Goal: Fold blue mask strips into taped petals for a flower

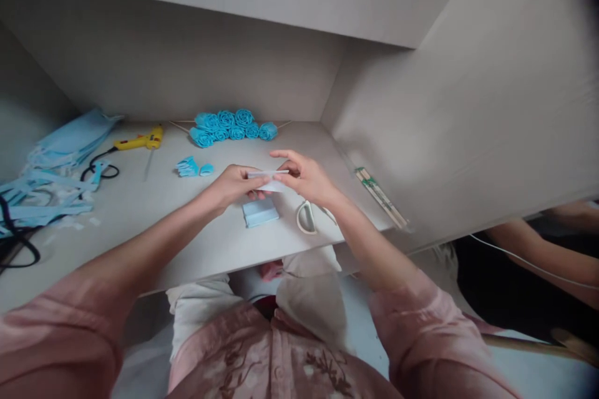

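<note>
Between my two hands is a small folded piece of pale white-blue sheet (270, 182), held above the desk. My left hand (239, 183) pinches its left end between thumb and fingers. At its right end, the thumb and fingers of my right hand (303, 176) press on it, with the index finger raised. Just below lies a light blue folded piece (261, 212), flat on the desk. Scissors (306, 218) with pale handles rest under my right wrist, their blades partly hidden by the arm. Small cut blue pieces (188, 166) lie left of my left hand.
Blue rolled flowers (227, 126) on sticks lie at the back. A yellow glue gun (140, 140) with a black cord sits at left, beside stacked blue face masks (77, 137) and loose strips (51, 206). Packaged sticks (381, 196) lie along the right wall. Another person's arm (543, 249) shows beyond it.
</note>
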A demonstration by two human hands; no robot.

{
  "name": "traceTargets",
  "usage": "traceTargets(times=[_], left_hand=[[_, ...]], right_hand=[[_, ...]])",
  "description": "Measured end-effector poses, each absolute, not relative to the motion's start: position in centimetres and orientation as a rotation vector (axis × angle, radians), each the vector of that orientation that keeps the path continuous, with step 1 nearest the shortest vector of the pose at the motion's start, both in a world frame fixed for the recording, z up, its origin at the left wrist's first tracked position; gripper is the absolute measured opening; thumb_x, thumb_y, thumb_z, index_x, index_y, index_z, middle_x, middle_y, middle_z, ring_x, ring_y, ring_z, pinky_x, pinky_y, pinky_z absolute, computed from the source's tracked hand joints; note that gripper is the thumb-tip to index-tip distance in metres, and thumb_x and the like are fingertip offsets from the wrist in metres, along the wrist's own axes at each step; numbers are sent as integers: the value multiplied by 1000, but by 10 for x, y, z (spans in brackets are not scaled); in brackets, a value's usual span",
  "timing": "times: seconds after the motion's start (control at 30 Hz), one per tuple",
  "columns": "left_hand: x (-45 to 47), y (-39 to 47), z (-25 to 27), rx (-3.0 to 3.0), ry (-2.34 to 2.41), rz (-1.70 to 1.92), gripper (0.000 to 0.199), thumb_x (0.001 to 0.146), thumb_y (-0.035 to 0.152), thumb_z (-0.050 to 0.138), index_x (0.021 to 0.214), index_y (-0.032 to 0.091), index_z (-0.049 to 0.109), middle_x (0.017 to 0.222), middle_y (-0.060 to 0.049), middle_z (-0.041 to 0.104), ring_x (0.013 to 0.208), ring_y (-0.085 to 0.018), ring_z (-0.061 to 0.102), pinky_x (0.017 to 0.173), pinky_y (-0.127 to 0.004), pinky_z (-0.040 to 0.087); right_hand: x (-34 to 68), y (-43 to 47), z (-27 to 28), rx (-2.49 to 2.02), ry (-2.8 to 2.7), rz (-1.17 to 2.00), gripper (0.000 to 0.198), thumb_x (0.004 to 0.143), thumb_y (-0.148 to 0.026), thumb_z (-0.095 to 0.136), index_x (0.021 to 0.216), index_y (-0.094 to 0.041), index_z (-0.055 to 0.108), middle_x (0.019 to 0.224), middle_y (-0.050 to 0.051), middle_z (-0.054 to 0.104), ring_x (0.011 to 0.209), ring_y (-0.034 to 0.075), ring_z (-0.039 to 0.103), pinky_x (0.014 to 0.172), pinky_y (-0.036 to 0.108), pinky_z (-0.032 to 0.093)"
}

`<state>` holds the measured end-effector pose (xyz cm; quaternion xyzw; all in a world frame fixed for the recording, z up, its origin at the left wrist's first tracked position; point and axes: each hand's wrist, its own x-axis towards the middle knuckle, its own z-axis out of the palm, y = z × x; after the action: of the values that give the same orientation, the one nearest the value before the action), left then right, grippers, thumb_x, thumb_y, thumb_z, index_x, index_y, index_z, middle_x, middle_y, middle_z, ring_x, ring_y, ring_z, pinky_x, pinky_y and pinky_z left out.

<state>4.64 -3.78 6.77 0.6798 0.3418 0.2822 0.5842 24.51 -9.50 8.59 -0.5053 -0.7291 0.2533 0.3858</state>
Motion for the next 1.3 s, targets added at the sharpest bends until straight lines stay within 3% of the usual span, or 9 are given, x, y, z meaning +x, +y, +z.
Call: traceTargets(times=[0.1, 0.33, 0.43, 0.6, 1.03, 1.17, 1.3], left_hand=[[57, -33, 66, 1459, 781, 771, 34, 71, 46, 73, 70, 12, 70, 65, -8, 68, 53, -14, 56, 56, -28, 45], [63, -26, 61, 1215, 719, 790, 36, 69, 42, 78, 80, 9, 69, 72, -8, 69, 55, -14, 59, 54, -27, 42], [64, -23, 60, 1179, 714, 774, 37, 69, 42, 78, 84, 9, 69, 73, -9, 69, 57, -15, 60, 55, -27, 41], [60, -17, 55, 1203, 711, 788, 37, 70, 43, 77, 84, 9, 72, 80, -11, 72, 61, -15, 61, 56, -27, 41], [63, -15, 46, 1249, 747, 850, 48, 71, 54, 74, 93, 11, 69, 87, -10, 70, 66, -16, 61, 54, -27, 43], [64, -14, 45, 1312, 765, 937, 42, 63, 44, 82, 88, 13, 66, 73, -3, 64, 64, -13, 56, 53, -24, 41], [65, -13, 42, 1302, 735, 1004, 39, 65, 37, 80, 94, 14, 65, 67, 1, 60, 61, -11, 52, 55, -23, 41]], right_hand=[[259, -95, 82, -1222, -1712, 626, 43, 89, -34, 55, 131, -24, 55, 95, 4, 71, 80, 15, 64, 74, 30, 50], [271, -94, 53, -1148, -1652, 645, 33, 88, -29, 59, 120, -26, 65, 119, 6, 69, 107, 18, 64, 86, 32, 51], [262, -83, 50, -1198, -1689, 619, 27, 85, -30, 64, 110, -27, 71, 113, 3, 71, 100, 16, 64, 84, 30, 50], [250, -64, 51, -1257, -1564, 682, 19, 82, -38, 68, 88, -21, 73, 81, 0, 69, 68, 11, 57, 66, 25, 45], [238, -58, 35, -1328, -1408, 612, 25, 81, -44, 64, 83, -20, 70, 77, 0, 68, 61, 10, 53, 59, 23, 41], [237, -57, 37, -1314, -1406, 608, 22, 81, -41, 64, 81, -20, 69, 77, 0, 68, 63, 11, 55, 62, 24, 43], [236, -58, 36, -1301, -1412, 645, 23, 82, -41, 63, 81, -19, 69, 78, 1, 68, 66, 11, 56, 64, 24, 44]])
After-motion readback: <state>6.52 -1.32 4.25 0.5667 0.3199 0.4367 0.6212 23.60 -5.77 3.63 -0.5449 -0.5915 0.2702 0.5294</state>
